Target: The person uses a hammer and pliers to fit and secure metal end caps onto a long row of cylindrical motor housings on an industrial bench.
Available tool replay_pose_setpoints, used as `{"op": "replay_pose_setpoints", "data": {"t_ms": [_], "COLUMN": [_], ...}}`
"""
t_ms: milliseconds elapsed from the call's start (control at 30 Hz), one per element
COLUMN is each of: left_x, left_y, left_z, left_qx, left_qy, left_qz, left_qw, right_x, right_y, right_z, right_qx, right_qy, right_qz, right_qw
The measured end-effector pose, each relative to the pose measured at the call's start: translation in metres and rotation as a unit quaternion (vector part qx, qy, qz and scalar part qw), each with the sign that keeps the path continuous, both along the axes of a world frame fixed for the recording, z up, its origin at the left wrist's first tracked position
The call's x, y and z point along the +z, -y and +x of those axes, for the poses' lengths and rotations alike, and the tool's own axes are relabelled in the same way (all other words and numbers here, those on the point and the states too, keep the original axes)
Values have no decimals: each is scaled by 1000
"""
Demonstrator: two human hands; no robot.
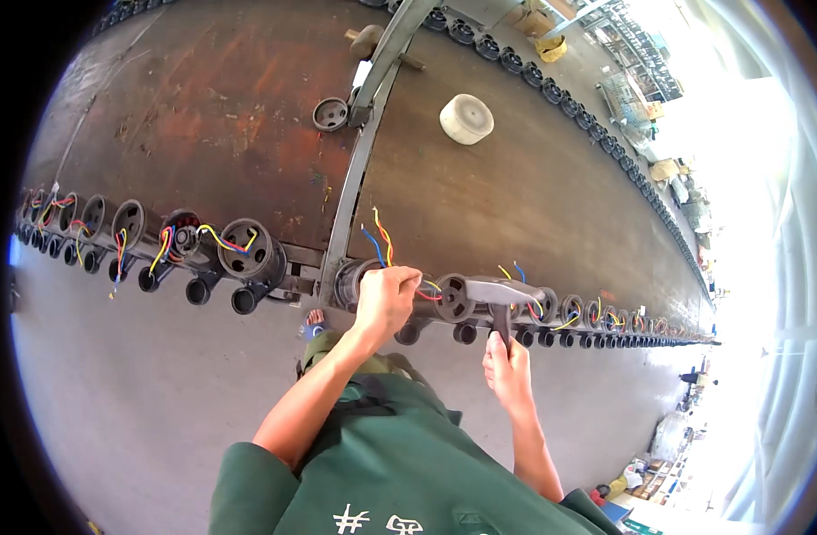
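My right hand (508,370) is wrapped round the dark handle of a hammer (501,291). Its grey metal head lies sideways above the row of parts. My left hand (387,301) is closed over a dark round housing (347,283) near the table's front edge, and whatever its fingers hold is hidden. Blue, yellow and red wires (386,241) rise just behind that hand. To its right, between both hands, sits another dark round housing (454,298) with holes in its face.
More housings with coloured wires and side tubes, such as a large one (248,252), line the table's (551,214) near edge. A white round block (467,119), a loose dark ring (331,114) and a metal post (392,53) stand farther in. Another row of dark parts (551,91) follows the far edge.
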State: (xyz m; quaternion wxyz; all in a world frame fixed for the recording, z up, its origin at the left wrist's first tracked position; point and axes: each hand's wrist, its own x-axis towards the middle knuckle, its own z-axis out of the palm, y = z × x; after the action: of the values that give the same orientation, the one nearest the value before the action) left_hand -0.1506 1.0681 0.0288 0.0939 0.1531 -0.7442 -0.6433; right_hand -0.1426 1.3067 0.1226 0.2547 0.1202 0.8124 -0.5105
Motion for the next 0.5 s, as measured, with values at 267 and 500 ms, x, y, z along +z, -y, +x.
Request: {"op": "replay_pose_setpoints", "data": {"t_ms": [267, 500], "left_x": [-8, -11], "left_y": [-2, 1], "left_z": [0, -3], "left_qx": [7, 11], "left_qy": [-56, -70], "left_qz": [-8, -17], "left_qw": [998, 997], "right_x": [-58, -34], "right_y": [-20, 9], "right_z": [-2, 11], "right_qx": [133, 70], "right_qy": [-127, -207], "right_qz": [179, 137], "right_qw": [967, 966]}}
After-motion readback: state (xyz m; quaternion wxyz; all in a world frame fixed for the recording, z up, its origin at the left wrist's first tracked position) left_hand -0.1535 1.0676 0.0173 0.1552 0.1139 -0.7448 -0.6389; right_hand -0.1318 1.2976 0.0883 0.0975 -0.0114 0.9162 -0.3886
